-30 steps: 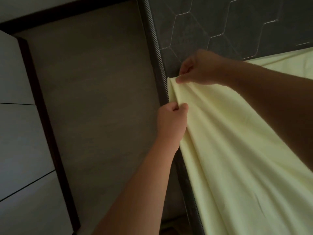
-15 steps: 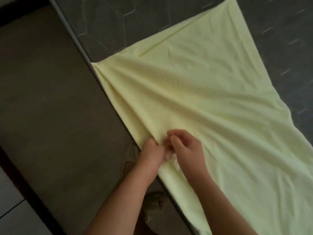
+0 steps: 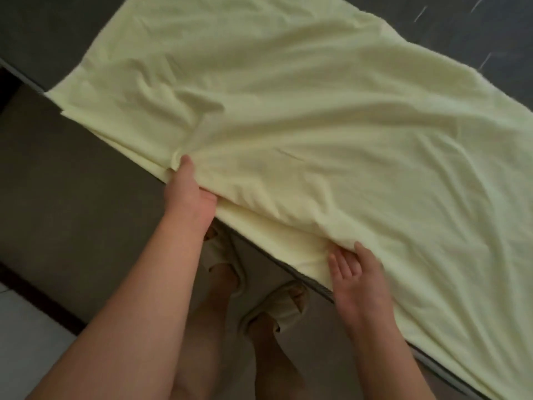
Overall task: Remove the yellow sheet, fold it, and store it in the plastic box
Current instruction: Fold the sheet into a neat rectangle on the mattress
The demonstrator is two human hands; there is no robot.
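Yellow sheet (image 3: 317,140) lies rumpled and doubled over on a dark mattress (image 3: 490,30), its long axis running diagonally from upper left to lower right. The left hand (image 3: 187,194) pinches its near edge, thumb on top. The right hand (image 3: 354,272) rests flat, fingers straight, at the fold's edge.

Left hand (image 3: 187,194) fingers tucked under yellow sheet (image 3: 317,125) — sheet cut off top, right.

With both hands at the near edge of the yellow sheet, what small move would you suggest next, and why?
Probably close the right hand on the top layer, so both hands can lift that edge. The left hand pinches the sheet, thumb on top, while the right's fingers lie straight at the fold on the mattress.
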